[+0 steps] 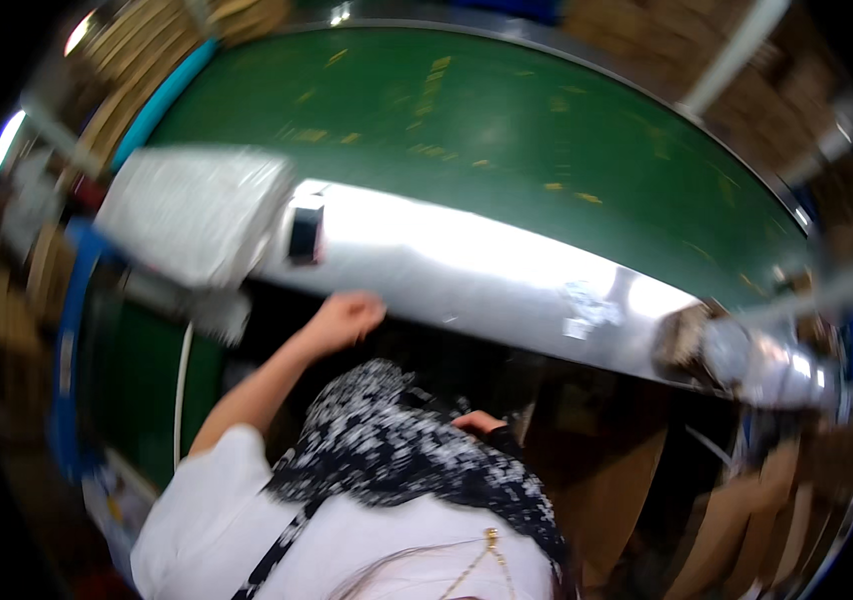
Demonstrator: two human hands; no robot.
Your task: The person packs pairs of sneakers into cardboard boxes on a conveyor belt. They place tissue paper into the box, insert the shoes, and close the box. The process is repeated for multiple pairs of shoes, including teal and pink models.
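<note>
My left hand (349, 317) hangs in front of the metal ledge (427, 275), its fingers curled together; blur hides whether anything is in them. Just beyond it, on the ledge, lies a dark flat rectangle with a light border (306, 236), like a phone. Close to my waist is my right hand (482, 421), low beside my black-and-white patterned apron (377, 430). Only a part of that hand shows, and its fingers are mostly hidden. Left of the dark rectangle sits a bulky stack wrapped in clear plastic (192, 210).
Beyond the ledge stretches a green conveyor belt (507, 130) with yellow scraps. A crumpled clear plastic piece (587, 308) and a roll-like brown and clear item (722, 350) lie on the right of the ledge. Cardboard (597, 480) stands below; a blue frame (72, 340) is at left.
</note>
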